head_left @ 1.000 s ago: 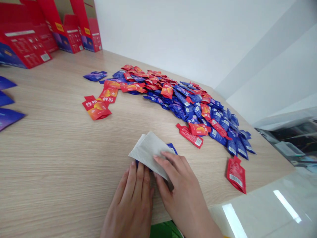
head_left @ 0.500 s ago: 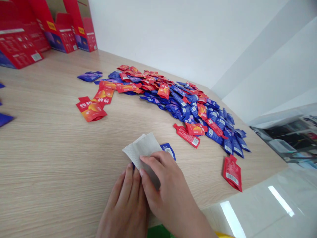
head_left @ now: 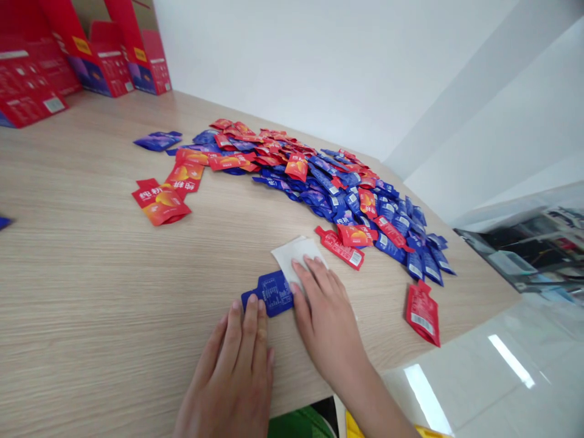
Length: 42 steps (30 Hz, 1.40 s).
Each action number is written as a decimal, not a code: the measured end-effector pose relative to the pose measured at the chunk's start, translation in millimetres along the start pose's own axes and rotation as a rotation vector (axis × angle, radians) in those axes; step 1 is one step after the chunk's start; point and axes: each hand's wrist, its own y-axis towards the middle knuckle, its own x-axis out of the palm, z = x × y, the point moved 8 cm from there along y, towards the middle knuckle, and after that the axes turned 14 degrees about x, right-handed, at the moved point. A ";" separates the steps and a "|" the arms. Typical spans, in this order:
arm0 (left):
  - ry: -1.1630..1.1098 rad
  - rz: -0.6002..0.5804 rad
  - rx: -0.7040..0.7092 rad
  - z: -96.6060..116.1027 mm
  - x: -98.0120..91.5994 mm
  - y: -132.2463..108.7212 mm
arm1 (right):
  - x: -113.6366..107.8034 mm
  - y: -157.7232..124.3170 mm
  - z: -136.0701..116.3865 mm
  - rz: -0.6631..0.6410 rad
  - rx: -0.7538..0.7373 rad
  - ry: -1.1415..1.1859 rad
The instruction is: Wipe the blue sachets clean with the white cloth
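Note:
A small blue pouch (head_left: 274, 293) lies flat on the wooden table, its printed back up and its narrow neck pointing left. The fingers of my left hand (head_left: 235, 359) are stretched out flat, tips resting on the pouch's neck end. My right hand (head_left: 326, 319) holds a folded white paper towel (head_left: 292, 252) down against the pouch's right end, fingers laid over it. Towel and hand hide that end of the pouch.
A long heap of red and blue pouches (head_left: 319, 176) stretches along the wall. Loose red pouches (head_left: 162, 202) lie at its left, others (head_left: 423, 315) by the table's right edge. Opened red cartons (head_left: 109, 64) stand at the back left.
My right hand has moved right with the paper towel, uncovering the middle of the blue pouch. My left hand stays at the neck end. The view has shifted slightly.

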 end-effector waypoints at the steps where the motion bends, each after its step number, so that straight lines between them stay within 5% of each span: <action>1: 0.010 -0.004 0.002 0.3 -0.6 0.6 | -4.7 1.9 10.2 0.029 0.025 0.018; 6: 0.029 -0.002 -0.007 1.6 -0.9 2.5 | -32.8 5.9 49.2 0.147 0.228 0.174; 9: 0.033 0.024 -0.019 1.4 -0.2 1.9 | -46.4 -0.1 44.8 0.246 0.324 0.298; 15: 0.061 0.004 0.021 1.7 1.4 -0.2 | -11.6 -4.4 -21.9 0.030 -0.030 0.217; 22: -0.059 -0.010 -0.075 1.1 3.6 3.6 | 5.5 -2.3 -26.8 -0.066 -0.106 0.000; 31: -0.086 0.019 -0.103 -1.3 0.1 0.9 | 21.7 -9.7 -53.0 -0.192 -0.324 0.040; 36: -0.092 0.015 -0.096 -2.5 -0.5 1.9 | 15.9 -9.3 -33.0 -0.154 -0.274 -0.037; 42: -0.089 -0.021 -0.095 -1.4 2.0 4.5 | -3.9 -2.8 14.9 0.019 -0.041 -0.017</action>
